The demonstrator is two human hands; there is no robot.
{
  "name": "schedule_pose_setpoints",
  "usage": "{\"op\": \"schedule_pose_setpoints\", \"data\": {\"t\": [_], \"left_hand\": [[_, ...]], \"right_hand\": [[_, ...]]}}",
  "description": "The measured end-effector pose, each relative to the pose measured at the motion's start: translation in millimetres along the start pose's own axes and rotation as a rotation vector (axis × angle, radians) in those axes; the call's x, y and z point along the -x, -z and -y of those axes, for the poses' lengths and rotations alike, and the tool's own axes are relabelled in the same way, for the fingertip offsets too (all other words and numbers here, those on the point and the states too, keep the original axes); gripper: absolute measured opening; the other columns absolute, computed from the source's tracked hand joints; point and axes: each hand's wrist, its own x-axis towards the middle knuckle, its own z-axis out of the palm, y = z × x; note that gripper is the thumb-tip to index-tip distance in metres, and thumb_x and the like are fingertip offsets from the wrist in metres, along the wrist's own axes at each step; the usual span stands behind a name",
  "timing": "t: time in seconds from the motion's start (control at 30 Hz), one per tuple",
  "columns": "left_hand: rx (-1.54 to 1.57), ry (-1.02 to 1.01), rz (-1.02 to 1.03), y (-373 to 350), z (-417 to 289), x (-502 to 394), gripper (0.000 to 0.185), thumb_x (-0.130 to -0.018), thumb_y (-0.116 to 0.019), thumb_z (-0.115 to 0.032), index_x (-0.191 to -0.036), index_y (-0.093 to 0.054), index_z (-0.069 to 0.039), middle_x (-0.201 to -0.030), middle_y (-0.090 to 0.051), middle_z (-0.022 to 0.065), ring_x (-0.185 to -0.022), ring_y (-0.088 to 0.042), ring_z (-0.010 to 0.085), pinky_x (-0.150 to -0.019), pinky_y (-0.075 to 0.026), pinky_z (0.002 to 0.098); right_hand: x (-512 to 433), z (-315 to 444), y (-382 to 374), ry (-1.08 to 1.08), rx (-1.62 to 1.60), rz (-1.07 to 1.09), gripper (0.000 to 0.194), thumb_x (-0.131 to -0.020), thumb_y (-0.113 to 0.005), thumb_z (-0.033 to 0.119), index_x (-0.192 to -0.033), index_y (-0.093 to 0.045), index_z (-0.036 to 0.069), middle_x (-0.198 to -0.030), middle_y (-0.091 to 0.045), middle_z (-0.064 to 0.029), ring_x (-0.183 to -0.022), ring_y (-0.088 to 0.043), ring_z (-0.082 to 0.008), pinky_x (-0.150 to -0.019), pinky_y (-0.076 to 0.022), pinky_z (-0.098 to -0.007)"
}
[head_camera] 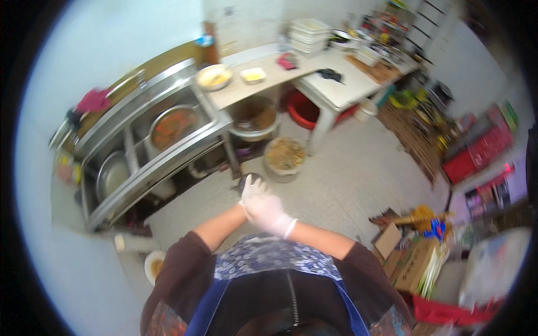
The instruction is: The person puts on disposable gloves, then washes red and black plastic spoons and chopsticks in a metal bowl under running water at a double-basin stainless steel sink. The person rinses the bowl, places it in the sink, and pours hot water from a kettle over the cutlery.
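In front of my waist, my left hand point(253, 187) and my right hand point(269, 212) meet, both in thin whitish gloves. The right one laps over the left around its wrist and back; blur hides how its fingers lie. A left finger points away from me. Just beyond the left fingers shows a dark round object point(242, 181), partly covered; I cannot tell whether it is touched. On the floor past the hands stands a tub of chopped food point(286, 153). Left of it is a steel double sink point(130, 147), with a large bowl of orange-red pieces in water point(174, 128) in one basin.
A metal basin point(113, 176) sits in the nearer sink compartment. The counter point(235, 94) carries a bowl of yellowish food point(214, 77) and stacked white containers point(309, 35). Below are a white bucket point(252, 135) and a red tub point(300, 111). Cardboard boxes point(416, 264) lie at right.
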Motion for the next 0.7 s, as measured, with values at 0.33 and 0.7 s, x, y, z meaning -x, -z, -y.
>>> {"op": "schedule_pose_setpoints", "data": {"t": [0.33, 0.7], "left_hand": [[1.021, 0.966, 0.403, -12.2, 117.1, -10.0, 0.032, -0.086, -0.063, -0.042, -0.107, -0.073, -0.021, -0.114, -0.071, 0.0056, -0.119, -0.061, 0.0273, -0.101, -0.04, 0.0584], [1.662, 1.676, -0.011, -110.6, 225.4, 76.2, 0.041, -0.091, -0.057, -0.036, -0.11, -0.075, -0.005, -0.114, -0.071, 0.0222, -0.105, -0.068, 0.0379, -0.093, -0.05, 0.0455]], "right_hand": [[-83.5, -17.9, -37.8, -0.097, -0.26, 0.207, 0.025, -0.084, -0.068, 0.027, -0.096, -0.059, 0.006, -0.081, -0.063, -0.0138, -0.075, -0.068, -0.0345, -0.064, -0.0541, -0.0485], [-181.8, 68.2, -140.0, -0.373, -0.796, 0.647, 0.037, -0.095, -0.056, 0.033, -0.088, -0.074, 0.0, -0.09, -0.071, -0.0248, -0.087, -0.068, -0.0457, -0.081, -0.0528, -0.0511]]}}
